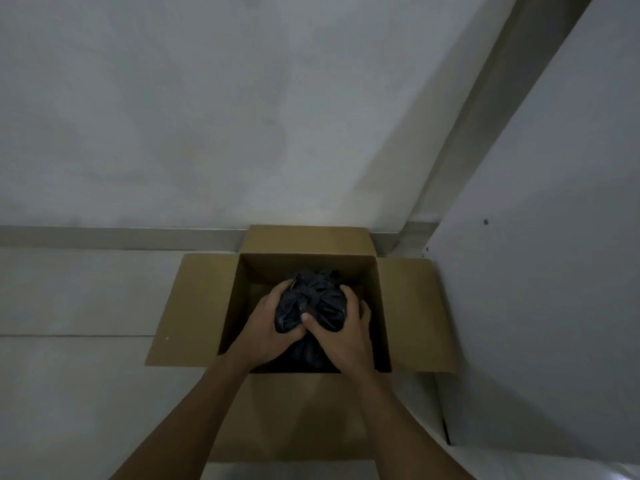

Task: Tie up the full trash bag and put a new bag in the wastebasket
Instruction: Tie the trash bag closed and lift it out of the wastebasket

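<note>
Head view showed the black trash bag (325,311) sitting inside the open cardboard box (304,266) that served as the wastebasket, its top already gathered into a knot (313,299). Left hand (273,325) gripped the bag's left side, fingers curled round the plastic. Right hand (343,332) gripped the right side the same way, thumb pressed onto the front of the bag near the knot. Both hands were inside the box opening. The step looked like snugging the knot or starting the lift-out, hard to tell which. To do it well: cinch the knot tight first, then lift straight up so the thin plastic doesn't drag on the box walls. All four flaps (188,306) were folded outward. The box stood on a pale floor (86,393) in a corner, close to the wall (207,116), with a white panel (536,271) on the right.
</note>
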Demonstrator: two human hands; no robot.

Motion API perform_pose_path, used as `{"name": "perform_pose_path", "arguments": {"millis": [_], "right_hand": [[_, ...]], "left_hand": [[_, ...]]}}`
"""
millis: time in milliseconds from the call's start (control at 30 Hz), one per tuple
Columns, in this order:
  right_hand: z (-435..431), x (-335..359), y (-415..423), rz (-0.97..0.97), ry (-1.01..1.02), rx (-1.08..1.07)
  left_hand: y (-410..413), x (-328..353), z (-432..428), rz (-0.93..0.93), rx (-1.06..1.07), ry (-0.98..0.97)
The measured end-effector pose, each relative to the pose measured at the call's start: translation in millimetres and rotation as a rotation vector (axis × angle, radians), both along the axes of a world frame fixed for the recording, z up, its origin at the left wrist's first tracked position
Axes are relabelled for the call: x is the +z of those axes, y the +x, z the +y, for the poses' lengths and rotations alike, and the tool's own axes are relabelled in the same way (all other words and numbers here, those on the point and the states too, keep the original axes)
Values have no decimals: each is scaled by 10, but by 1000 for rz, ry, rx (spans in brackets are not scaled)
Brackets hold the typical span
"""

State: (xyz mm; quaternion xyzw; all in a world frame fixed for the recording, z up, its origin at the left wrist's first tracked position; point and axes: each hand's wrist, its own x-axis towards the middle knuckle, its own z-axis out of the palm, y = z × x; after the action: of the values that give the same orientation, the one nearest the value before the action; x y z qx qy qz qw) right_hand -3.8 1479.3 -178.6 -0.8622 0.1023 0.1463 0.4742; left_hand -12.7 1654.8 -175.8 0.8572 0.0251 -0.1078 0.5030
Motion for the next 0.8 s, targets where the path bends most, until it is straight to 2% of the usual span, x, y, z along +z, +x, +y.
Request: {"name": "perform_pose_path", "arguments": {"millis": [67,200,367,500,633,800], "right_hand": [[-53,-118,-25,8,-117,59],[-108,-181,42,-167,-408,170],[-184,-374,57,169,-364,287],[-194,-357,132,250,-362,303],[-146,-36,-18,172,-361,167],[-78,866,-242,129,-270,40]], "left_hand": [[-30,-172,14,6,-23,105],[-18,-244,-17,35,-14,228],[-31,-495,18,140,-96,392],[14,-540,-32,111,-126,414],[-48,-102,30,167,-82,476],[-284,981,74,113,-64,450]]}}
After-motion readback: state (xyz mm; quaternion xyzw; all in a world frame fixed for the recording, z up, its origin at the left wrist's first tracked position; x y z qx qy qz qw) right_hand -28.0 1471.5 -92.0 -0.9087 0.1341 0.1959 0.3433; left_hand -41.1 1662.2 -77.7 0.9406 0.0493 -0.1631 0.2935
